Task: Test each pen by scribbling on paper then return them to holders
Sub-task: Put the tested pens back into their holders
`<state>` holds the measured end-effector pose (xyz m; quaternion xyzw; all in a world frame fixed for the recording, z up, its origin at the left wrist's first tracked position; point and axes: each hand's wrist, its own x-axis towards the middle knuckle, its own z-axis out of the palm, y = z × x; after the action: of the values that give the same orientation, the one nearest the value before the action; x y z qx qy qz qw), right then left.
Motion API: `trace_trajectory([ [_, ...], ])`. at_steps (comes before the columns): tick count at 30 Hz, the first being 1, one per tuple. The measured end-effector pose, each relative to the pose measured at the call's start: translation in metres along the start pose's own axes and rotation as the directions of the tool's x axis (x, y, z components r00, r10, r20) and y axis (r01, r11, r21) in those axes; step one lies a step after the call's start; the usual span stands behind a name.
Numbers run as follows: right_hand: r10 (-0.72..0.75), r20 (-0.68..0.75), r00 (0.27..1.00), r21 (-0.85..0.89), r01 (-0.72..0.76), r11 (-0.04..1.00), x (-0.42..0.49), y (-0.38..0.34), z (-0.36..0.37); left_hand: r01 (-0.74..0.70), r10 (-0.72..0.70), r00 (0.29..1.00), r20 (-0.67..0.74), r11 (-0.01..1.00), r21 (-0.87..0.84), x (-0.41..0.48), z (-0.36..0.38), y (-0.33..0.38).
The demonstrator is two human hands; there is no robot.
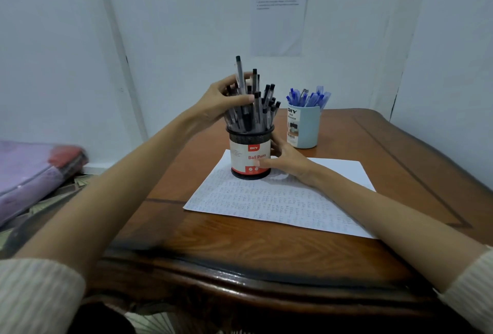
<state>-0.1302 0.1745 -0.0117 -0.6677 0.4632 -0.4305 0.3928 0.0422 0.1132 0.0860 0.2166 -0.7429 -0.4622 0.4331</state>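
Right fingers (pixel 277 147) on "DIY Ball Pens" holder (pixel 245 151).

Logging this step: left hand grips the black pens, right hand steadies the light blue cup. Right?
No. The head view shows the right hand steadying the black holder; the light blue cup stands untouched behind it. The left hand does grip the black pens.

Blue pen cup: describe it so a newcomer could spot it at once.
Start at the brown wooden table. Beyond the written sheet of paper, toward the far right, stands the blue pen cup. Unlike the black mesh holder with black pens beside it, it is pale blue, smooth, and holds blue pens.
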Motion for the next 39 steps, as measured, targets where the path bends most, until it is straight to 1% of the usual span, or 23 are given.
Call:
trace_trajectory([
  [2, 0.004, -0.012, 1.000, 0.015, -0.003, 1.000, 0.000, 0.001, 0.000, 0.019, -0.019, 1.000, -0.002, 1.000, 0.008, -0.004, 0.001, -0.010],
  [4, -0.006, -0.013, 1.000, -0.005, 0.006, 1.000, 0.000, 0.001, 0.002, 0.029, -0.032, 0.999, 0.017, 0.992, 0.119, -0.007, -0.002, -0.013],
  [5, -0.011, -0.011, 1.000, -0.020, 0.011, 1.000, 0.000, 0.001, 0.002, 0.052, -0.060, 0.997, 0.041, 0.985, 0.166, -0.008, -0.005, -0.012],
  [7, -0.017, -0.007, 1.000, -0.034, 0.017, 0.999, 0.000, 0.002, 0.002, 0.101, -0.121, 0.987, 0.109, 0.979, 0.177, -0.009, -0.011, -0.006],
  [8, -0.018, -0.010, 1.000, -0.039, 0.017, 0.999, 0.000, 0.003, 0.002, 0.097, -0.123, 0.983, 0.133, 0.978, 0.187, -0.009, -0.013, -0.002],
  [10, -0.014, -0.013, 1.000, -0.046, 0.013, 0.999, 0.000, 0.003, 0.002, 0.026, -0.053, 0.993, 0.108, 0.971, 0.237, -0.004, -0.013, 0.010],
  [12, -0.008, -0.011, 1.000, -0.039, 0.008, 0.999, 0.001, 0.003, 0.001, -0.060, 0.059, 0.998, 0.013, 0.955, 0.291, 0.005, -0.008, 0.026],
  [14, -0.006, -0.010, 1.000, -0.035, 0.006, 0.999, 0.001, 0.003, 0.001, -0.139, 0.166, 0.986, -0.032, 0.904, 0.403, 0.014, 0.000, 0.039],
  [15, -0.005, -0.009, 1.000, -0.034, 0.005, 0.999, 0.001, 0.003, 0.001, -0.159, 0.182, 0.983, -0.002, 0.868, 0.470, 0.018, 0.005, 0.041],
  [18, -0.005, -0.016, 1.000, -0.038, 0.004, 0.999, 0.001, 0.004, 0.001, -0.164, 0.107, 0.986, 0.126, 0.752, 0.639, 0.022, 0.023, 0.032],
  [20, -0.008, -0.020, 1.000, -0.040, 0.007, 0.999, 0.002, 0.004, 0.001, -0.185, 0.142, 0.983, 0.118, 0.740, 0.647, 0.024, 0.030, 0.023],
  [22, -0.009, -0.024, 1.000, -0.046, 0.008, 0.999, 0.003, 0.005, 0.001, -0.178, 0.157, 0.984, 0.088, 0.797, 0.577, 0.024, 0.030, 0.024],
  [25, -0.009, -0.025, 1.000, -0.047, 0.008, 0.999, 0.003, 0.004, 0.000, -0.150, 0.109, 0.987, 0.116, 0.878, 0.454, 0.021, 0.025, 0.027],
  [27, -0.010, -0.023, 1.000, -0.040, 0.010, 0.999, 0.002, 0.004, 0.000, -0.149, 0.084, 0.985, 0.152, 0.859, 0.490, 0.018, 0.023, 0.026],
  [30, -0.030, -0.025, 0.999, -0.045, 0.029, 0.999, 0.002, 0.005, 0.000, -0.160, 0.079, 0.984, 0.158, 0.777, 0.608, 0.015, 0.022, 0.020],
  [31, -0.035, -0.026, 0.999, -0.043, 0.034, 0.999, 0.002, 0.006, 0.000, -0.160, 0.076, 0.983, 0.164, 0.786, 0.598, 0.013, 0.020, 0.020],
  [32, -0.034, -0.026, 0.999, -0.041, 0.033, 0.999, 0.002, 0.006, 0.000, -0.169, 0.097, 0.983, 0.157, 0.812, 0.558, 0.011, 0.019, 0.021],
  [33, -0.030, -0.026, 0.999, -0.039, 0.029, 0.999, 0.002, 0.006, 0.000, -0.192, 0.156, 0.981, 0.114, 0.838, 0.511, 0.009, 0.019, 0.020],
  [34, -0.029, -0.024, 0.999, -0.038, 0.028, 0.999, 0.002, 0.006, 0.000, -0.233, 0.253, 0.967, 0.026, 0.841, 0.489, 0.005, 0.019, 0.017],
  [36, -0.028, -0.021, 0.999, -0.036, 0.027, 0.999, 0.002, 0.005, 0.001, -0.270, 0.417, 0.892, -0.175, 0.801, 0.533, -0.003, 0.023, 0.007],
  [37, -0.025, -0.021, 0.999, -0.035, 0.024, 0.999, 0.002, 0.005, 0.001, -0.240, 0.422, 0.874, -0.243, 0.808, 0.539, -0.007, 0.024, -0.001],
  [38, -0.024, -0.022, 0.999, -0.037, 0.023, 0.999, 0.002, 0.005, 0.001, -0.186, 0.362, 0.891, -0.276, 0.843, 0.504, -0.010, 0.023, -0.008],
  [39, -0.024, -0.022, 0.999, -0.041, 0.023, 0.999, 0.002, 0.005, 0.001, -0.107, 0.244, 0.930, -0.276, 0.896, 0.431, -0.012, 0.020, -0.014],
])
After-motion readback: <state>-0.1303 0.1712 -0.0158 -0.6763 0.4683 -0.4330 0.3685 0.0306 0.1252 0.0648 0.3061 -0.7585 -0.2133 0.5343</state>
